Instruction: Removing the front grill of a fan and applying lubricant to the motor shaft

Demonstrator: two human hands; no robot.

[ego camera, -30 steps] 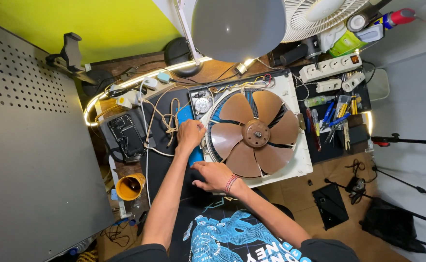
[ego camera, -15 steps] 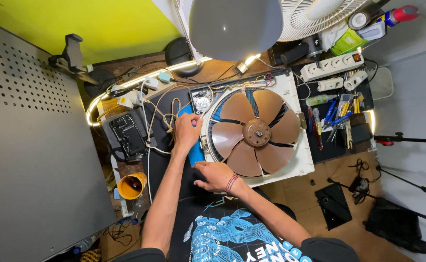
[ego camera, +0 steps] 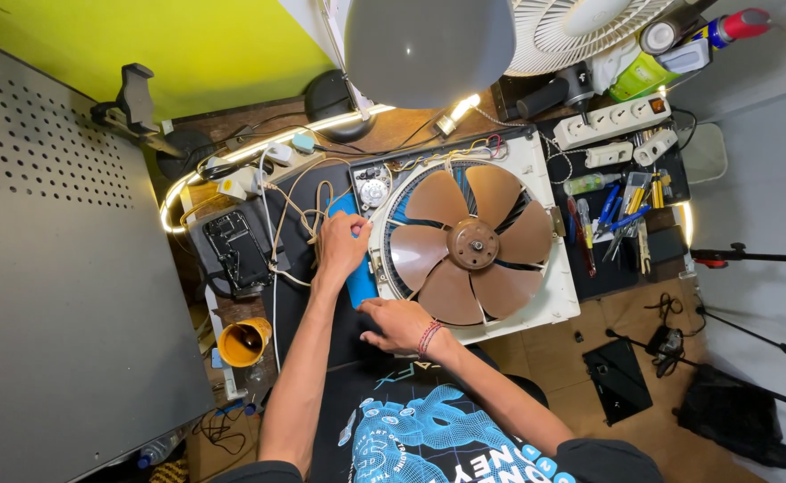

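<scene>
Fan (ego camera: 469, 246), likely light but awkward (blades fragile), is steadied at its frame by left hand (ego camera: 341, 246) and right hand (ego camera: 399, 324), fingers spread flat.

bench: wooden workbench (ego camera: 411, 130) | on it: square box fan (ego camera: 473, 237), power strip (ego camera: 609, 121), dark mat (ego camera: 303, 304)

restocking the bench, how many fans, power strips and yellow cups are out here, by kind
fans: 2, the brown-bladed box fan by the left hand and right hand, and a white fan
power strips: 1
yellow cups: 1
total: 4
</scene>
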